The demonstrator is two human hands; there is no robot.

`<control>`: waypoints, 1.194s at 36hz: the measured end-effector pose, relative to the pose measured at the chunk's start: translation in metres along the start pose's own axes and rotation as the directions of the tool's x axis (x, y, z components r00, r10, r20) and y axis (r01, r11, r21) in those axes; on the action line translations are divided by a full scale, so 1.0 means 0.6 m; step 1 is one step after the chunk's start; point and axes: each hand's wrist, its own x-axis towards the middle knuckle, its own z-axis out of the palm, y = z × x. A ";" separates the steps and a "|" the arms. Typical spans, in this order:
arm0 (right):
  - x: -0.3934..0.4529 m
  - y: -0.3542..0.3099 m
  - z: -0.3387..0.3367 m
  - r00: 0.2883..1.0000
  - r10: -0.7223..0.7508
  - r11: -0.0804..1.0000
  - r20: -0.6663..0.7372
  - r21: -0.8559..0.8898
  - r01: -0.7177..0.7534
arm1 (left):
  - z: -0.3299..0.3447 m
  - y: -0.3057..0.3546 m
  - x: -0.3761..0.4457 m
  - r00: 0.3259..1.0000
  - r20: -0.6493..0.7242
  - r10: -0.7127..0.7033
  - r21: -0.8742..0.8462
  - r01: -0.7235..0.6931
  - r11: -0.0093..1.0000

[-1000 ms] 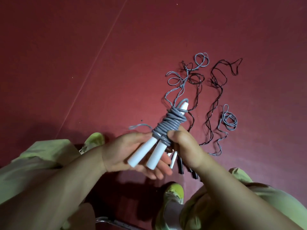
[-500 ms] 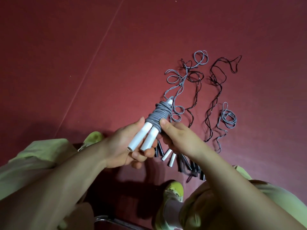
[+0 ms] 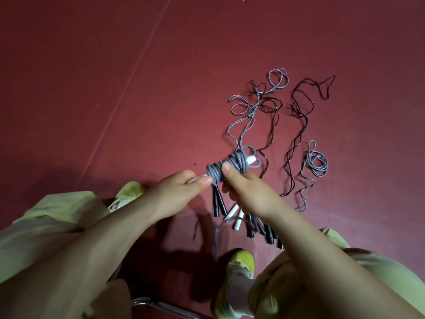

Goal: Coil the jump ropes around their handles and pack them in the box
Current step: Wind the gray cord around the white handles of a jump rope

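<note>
I hold a grey jump rope coiled around its two white handles (image 3: 232, 165), lying nearly level above the red floor. My left hand (image 3: 181, 192) grips the near ends of the white handles. My right hand (image 3: 243, 189) pinches the grey coil, thumb on top. Loose grey ropes (image 3: 243, 107) and black ropes (image 3: 299, 125) lie tangled on the floor beyond. Their black handles (image 3: 217, 203) and white handles (image 3: 234, 217) lie below my hands, partly hidden by my right wrist. No box is in view.
The red floor (image 3: 115, 65) has a thin pale line running diagonally. A small grey rope coil (image 3: 318, 163) lies at the right. My knees in pale green trousers and yellow-green shoes (image 3: 241, 265) frame the bottom. A metal chair bar (image 3: 161, 306) shows at the bottom edge.
The coiled bundle has swung from pointing up to lying nearly level and moved away from me. My left hand slid to the handle ends; my right thumb now sits on the coil.
</note>
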 end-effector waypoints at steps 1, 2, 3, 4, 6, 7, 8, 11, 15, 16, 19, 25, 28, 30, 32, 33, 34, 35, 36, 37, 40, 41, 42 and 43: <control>0.001 0.002 0.002 1.000 0.010 0.999 0.010 0.049 -0.010 | 0.000 0.000 0.001 1.000 -0.009 0.011 0.008 -0.011 1.000; 0.002 0.004 0.003 1.000 0.019 0.996 0.012 0.086 -0.020 | 0.001 0.001 0.001 1.000 -0.011 0.027 0.012 -0.027 1.000; 0.002 0.005 0.003 1.000 0.026 0.994 0.008 0.107 -0.027 | 0.000 0.003 0.001 0.999 -0.007 0.045 0.020 -0.044 0.999; 0.003 0.006 0.003 1.000 0.029 0.992 0.001 0.120 -0.029 | 0.000 0.005 0.000 0.998 -0.001 0.056 0.029 -0.056 0.998; 0.003 0.005 0.002 1.000 0.021 0.991 -0.010 0.134 -0.019 | 0.000 0.007 -0.001 0.998 0.015 0.064 0.030 -0.064 0.998; 0.002 0.004 0.001 1.000 0.011 0.990 -0.009 0.140 -0.010 | 0.000 0.008 -0.002 0.998 0.029 0.057 0.019 -0.057 0.998; 0.001 0.002 0.001 1.000 0.000 0.989 -0.009 0.148 0.002 | 0.000 0.007 -0.002 0.997 0.053 0.050 -0.005 -0.050 0.999; -0.001 -0.003 0.002 0.999 -0.042 0.981 -0.022 0.189 0.046 | 0.001 0.005 -0.003 0.980 0.190 0.061 -0.177 -0.027 0.984; -0.005 -0.008 0.004 0.991 -0.130 0.939 -0.013 0.319 0.128 | 0.002 0.013 -0.012 0.905 0.426 0.019 -0.520 0.228 0.823; -0.006 -0.008 0.005 0.989 -0.149 0.914 -0.011 0.380 0.142 | -0.001 0.014 -0.012 0.863 0.505 0.007 -0.562 0.323 0.762; -0.007 -0.005 0.007 0.980 -0.197 0.839 0.024 0.521 0.155 | -0.014 0.007 -0.010 0.668 0.731 0.139 -0.580 0.500 0.643; -0.001 0.000 0.009 0.953 -0.279 0.857 0.118 0.479 0.192 | -0.011 -0.009 -0.008 0.500 0.789 0.357 -0.613 0.601 0.513; -0.001 -0.001 0.003 0.952 -0.267 0.882 0.150 0.436 0.178 | -0.016 -0.006 -0.006 0.586 0.767 0.259 -0.619 0.571 0.539; -0.004 -0.004 -0.002 0.951 -0.256 0.894 0.175 0.417 0.164 | -0.017 -0.006 -0.005 0.649 0.735 0.196 -0.615 0.517 0.595; -0.005 -0.006 -0.006 0.959 -0.221 0.914 0.178 0.380 0.140 | -0.016 -0.004 -0.004 0.700 0.699 0.147 -0.601 0.464 0.651; -0.006 -0.006 -0.008 0.964 -0.204 0.922 0.173 0.364 0.130 | -0.015 -0.003 -0.005 0.725 0.678 0.122 -0.591 0.439 0.676; -0.006 -0.005 -0.008 0.967 -0.195 0.927 0.167 0.352 0.126 | -0.015 0.000 -0.006 0.748 0.656 0.100 -0.582 0.417 0.698; -0.006 -0.005 -0.008 0.968 -0.192 0.931 0.160 0.342 0.129 | -0.016 0.003 -0.008 0.772 0.630 0.083 -0.576 0.393 0.716; -0.006 -0.005 -0.008 0.969 -0.194 0.935 0.151 0.329 0.136 | -0.016 0.008 -0.011 0.794 0.603 0.073 -0.573 0.368 0.733; -0.006 -0.006 -0.009 0.970 -0.198 0.939 0.143 0.313 0.145 | -0.016 0.011 -0.012 0.812 0.579 0.069 -0.571 0.343 0.746; -0.004 -0.005 -0.009 0.972 -0.196 0.948 0.129 0.277 0.154 | -0.012 0.017 -0.014 0.855 0.516 0.057 -0.554 0.282 0.783; -0.003 -0.005 -0.009 0.974 -0.188 0.953 0.124 0.263 0.151 | -0.010 0.018 -0.014 0.869 0.493 0.050 -0.546 0.264 0.795; -0.003 -0.005 -0.009 0.978 -0.177 0.960 0.114 0.241 0.146 | -0.009 0.018 -0.013 0.882 0.469 0.044 -0.539 0.247 0.805; -0.002 -0.005 -0.008 0.981 -0.167 0.967 0.099 0.212 0.144 | -0.008 0.018 -0.013 0.897 0.440 0.040 -0.539 0.228 0.811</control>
